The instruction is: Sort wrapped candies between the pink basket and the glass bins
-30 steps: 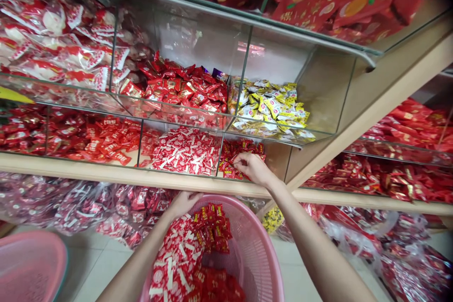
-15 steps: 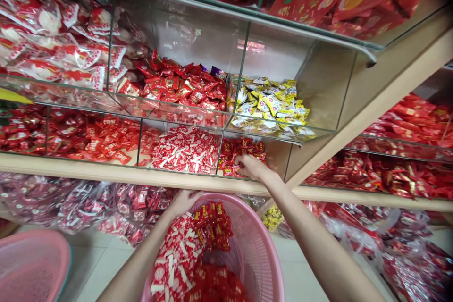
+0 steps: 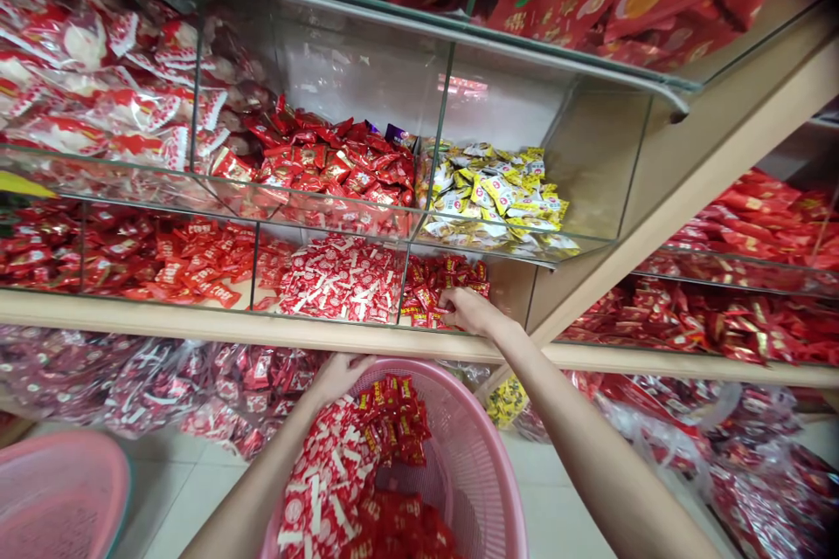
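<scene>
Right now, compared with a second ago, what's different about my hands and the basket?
Your right hand has shifted slightly right, its fingers now curled down among the red-and-yellow candies in the lower bin; whether they grip any is hidden. Your left hand stays at the rim of the pink basket, and the candies inside look unchanged.

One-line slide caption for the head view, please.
Right hand at red-and-yellow packets in a shelf compartment, left hand at a pink basket's rim.

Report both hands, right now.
Left hand: at the rim of the pink basket; open or closed, cannot tell.
Right hand: curled at red candies; whether holding any, cannot tell.
</scene>
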Demonstrator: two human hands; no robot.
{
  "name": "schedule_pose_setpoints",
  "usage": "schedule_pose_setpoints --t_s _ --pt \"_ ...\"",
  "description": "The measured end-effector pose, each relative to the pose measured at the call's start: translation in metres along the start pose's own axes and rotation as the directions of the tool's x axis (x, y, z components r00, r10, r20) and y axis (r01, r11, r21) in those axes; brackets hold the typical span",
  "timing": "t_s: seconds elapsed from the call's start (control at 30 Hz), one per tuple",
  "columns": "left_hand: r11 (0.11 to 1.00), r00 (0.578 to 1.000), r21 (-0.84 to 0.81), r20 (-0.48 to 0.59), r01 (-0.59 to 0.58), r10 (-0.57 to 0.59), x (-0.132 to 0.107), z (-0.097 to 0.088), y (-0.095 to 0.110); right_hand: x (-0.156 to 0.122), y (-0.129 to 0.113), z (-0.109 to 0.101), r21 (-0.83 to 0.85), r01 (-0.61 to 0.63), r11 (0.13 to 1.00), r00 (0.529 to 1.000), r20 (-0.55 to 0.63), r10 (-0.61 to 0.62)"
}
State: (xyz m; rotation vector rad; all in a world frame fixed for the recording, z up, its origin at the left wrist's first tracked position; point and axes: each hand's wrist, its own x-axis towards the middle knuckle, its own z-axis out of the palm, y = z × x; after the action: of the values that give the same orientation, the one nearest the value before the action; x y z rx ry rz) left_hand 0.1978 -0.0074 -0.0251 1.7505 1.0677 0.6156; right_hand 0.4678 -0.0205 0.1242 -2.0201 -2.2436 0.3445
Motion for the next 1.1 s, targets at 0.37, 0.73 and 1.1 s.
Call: schedule_pose_setpoints --t_s 0.37,0.73,1.1 --pt "1.0 0.998 -0.001 -0.055 0.013 -0.013 0.0 0.001 0.001 0.005 0.009 0.005 0.498 0.031 0.866 0.967 -0.233 0.099" --pt "0.998 0.999 0.054 -0.024 -0.027 0.028 0.0 0.001 0.003 0.016 -0.035 0.018 0.325 -0.183 0.928 0.957 -0.156 0.244" --pt "0.999 0.999 0.044 -0.044 -0.03 0.032 0.0 0.001 0.006 0.02 -0.041 0.025 0.225 -0.173 0.959 0.95 -0.219 0.223"
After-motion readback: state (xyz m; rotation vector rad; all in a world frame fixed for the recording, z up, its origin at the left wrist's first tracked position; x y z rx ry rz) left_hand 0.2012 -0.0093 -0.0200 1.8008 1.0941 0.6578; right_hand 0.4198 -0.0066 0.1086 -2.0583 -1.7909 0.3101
